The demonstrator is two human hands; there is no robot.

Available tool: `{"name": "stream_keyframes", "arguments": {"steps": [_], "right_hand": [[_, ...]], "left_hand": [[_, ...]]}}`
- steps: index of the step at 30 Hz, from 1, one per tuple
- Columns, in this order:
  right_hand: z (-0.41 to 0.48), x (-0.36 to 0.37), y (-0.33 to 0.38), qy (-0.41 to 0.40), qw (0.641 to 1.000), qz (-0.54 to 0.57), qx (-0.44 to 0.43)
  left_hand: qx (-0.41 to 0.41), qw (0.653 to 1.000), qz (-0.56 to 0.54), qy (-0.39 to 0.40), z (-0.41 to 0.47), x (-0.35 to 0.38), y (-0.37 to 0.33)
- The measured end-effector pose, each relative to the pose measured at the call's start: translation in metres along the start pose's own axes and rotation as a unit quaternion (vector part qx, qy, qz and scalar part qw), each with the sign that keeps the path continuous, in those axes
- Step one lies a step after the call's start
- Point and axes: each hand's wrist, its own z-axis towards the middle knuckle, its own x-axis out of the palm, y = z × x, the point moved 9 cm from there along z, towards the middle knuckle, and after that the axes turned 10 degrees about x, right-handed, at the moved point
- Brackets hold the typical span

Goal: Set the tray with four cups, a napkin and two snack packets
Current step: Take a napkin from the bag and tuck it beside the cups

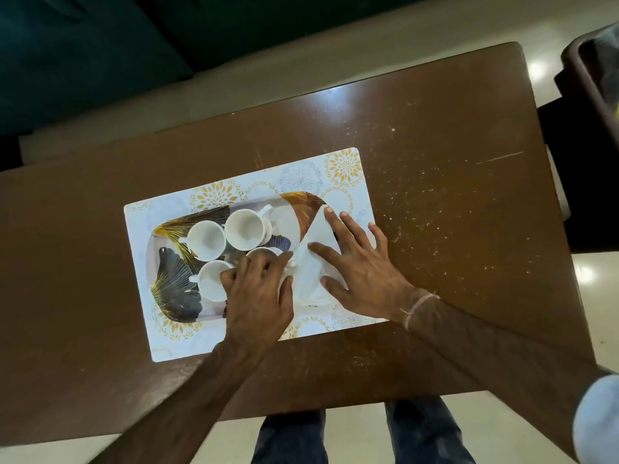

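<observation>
At the middle of the frame, on the tray (174, 298), the right hand (360, 262) lies flat and spread on the white napkin (310, 272), the left hand (258, 289) curls around the fourth cup (264, 253), so the napkin step is in hand, and next the two snack packets, not visible, must be found.

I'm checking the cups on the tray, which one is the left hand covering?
The near-right cup, beside the napkin: the left hand hides most of it, while the other three show open rims.
</observation>
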Motion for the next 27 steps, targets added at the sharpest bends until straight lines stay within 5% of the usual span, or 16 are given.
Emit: {"name": "stream_keyframes", "arguments": {"steps": [11, 17, 21, 27], "right_hand": [[-0.034, -0.057, -0.045, -0.066, 0.991, 0.112, 0.044], [-0.079, -0.122, -0.171, -0.169, 0.959, 0.16, 0.164], [-0.113, -0.162, -0.274, -0.239, 0.915, 0.195, 0.26], [-0.183, -0.197, -0.408, -0.392, 0.782, 0.268, 0.403]], "left_hand": [[-0.043, 0.987, -0.133, -0.083, 0.021, -0.036, -0.013], [0.082, 0.975, -0.195, -0.074, 0.098, -0.027, -0.106], [0.129, 0.968, -0.214, 0.021, 0.172, 0.015, -0.195], [0.201, 0.946, -0.246, 0.059, 0.262, 0.05, -0.342]]}}
